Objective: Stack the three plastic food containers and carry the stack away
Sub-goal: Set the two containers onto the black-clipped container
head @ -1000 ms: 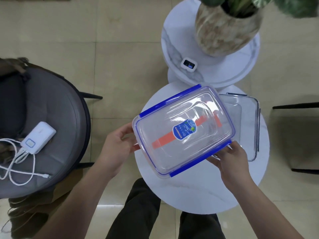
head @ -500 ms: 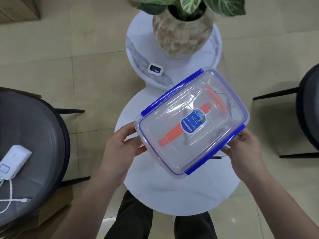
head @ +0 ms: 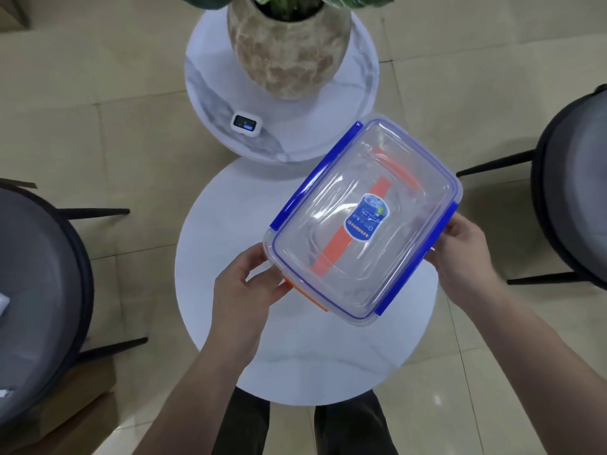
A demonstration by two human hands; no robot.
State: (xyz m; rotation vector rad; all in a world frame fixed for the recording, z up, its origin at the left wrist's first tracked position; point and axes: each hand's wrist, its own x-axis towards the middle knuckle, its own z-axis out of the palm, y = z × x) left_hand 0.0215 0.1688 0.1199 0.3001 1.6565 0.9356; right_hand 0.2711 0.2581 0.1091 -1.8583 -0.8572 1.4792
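A clear plastic food container with blue clips [head: 364, 221] and a blue label on its lid is held above the round white table [head: 230, 224]. An orange-trimmed container [head: 303, 290] shows through and below it at its near left corner. My left hand [head: 248, 284] grips the near left end of the stack. My right hand [head: 460, 254] grips the right side by the blue clip. I cannot tell whether a third container is underneath.
A second round marble table [head: 358, 103] behind holds a large potted plant [head: 289, 44] and a small white device [head: 246, 124]. Grey padded chairs stand at the left [head: 36, 290] and the right [head: 578, 178]. My dark trouser legs [head: 243, 425] show below the table.
The stack moved right and turned counter-clockwise, covering the clear container that lay on the table's right side a second ago. The camera view shifted left to right across the room.
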